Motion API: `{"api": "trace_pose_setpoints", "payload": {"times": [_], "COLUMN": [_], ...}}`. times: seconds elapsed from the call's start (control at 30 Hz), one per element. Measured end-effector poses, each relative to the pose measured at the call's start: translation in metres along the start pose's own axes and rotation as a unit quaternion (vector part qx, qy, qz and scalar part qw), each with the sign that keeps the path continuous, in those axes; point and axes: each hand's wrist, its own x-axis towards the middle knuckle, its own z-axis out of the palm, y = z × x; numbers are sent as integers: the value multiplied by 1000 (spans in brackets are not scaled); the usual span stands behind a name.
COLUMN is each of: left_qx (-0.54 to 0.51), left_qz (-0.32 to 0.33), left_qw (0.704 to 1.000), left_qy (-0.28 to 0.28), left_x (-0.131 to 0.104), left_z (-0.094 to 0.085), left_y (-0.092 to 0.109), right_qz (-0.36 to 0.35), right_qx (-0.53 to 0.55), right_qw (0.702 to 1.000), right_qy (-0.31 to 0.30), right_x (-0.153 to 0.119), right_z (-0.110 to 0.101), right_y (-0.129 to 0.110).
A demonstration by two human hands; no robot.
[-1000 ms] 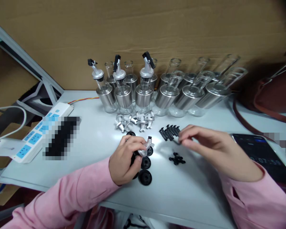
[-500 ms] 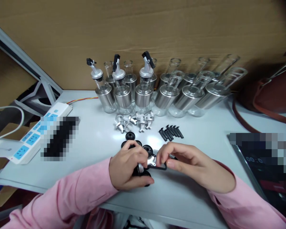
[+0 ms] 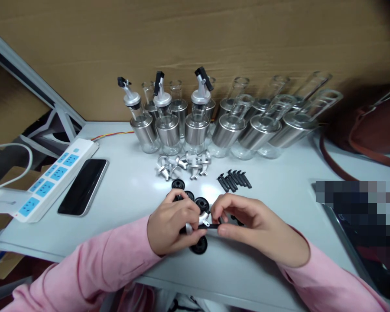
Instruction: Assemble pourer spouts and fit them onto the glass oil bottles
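Hands, left [image 3: 175, 221] and right [image 3: 258, 223], pinching silver spout [image 3: 203, 218] and, seemingly, black lever [image 3: 212, 226] | glossy pale tabletop [image 3: 130, 173] | brown cardboard [image 3: 182, 39] behind

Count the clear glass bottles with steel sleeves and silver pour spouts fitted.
3, side by side in the front row: leftmost bottle, second bottle and third bottle from the left.
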Motion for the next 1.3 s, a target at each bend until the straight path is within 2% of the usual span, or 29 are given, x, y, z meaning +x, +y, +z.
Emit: {"api": "trace_pose_setpoints", "payload": {"times": [0.17, 0.37, 0.7, 1.3], "left_qx": [10, 6, 7, -39], "left_qz": [5, 19, 24, 28], "left_qw": [1000, 1000, 1000, 999], "left_qy": [2, -10, -19, -22], "left_x": [2, 4, 3, -1], "left_z": [0, 0, 0, 3], "left_y": [-1, 0, -1, -3], "right_qz": [9, 32, 56, 52], "right_qx": [40, 33, 35, 13], "right_qw": [998, 998, 997, 998], "right_qy": [36, 53, 48, 25], "right_x": [1, 2, 2, 2], "right_z": [2, 3, 3, 5], "right_y": [3, 4, 3, 0]}}
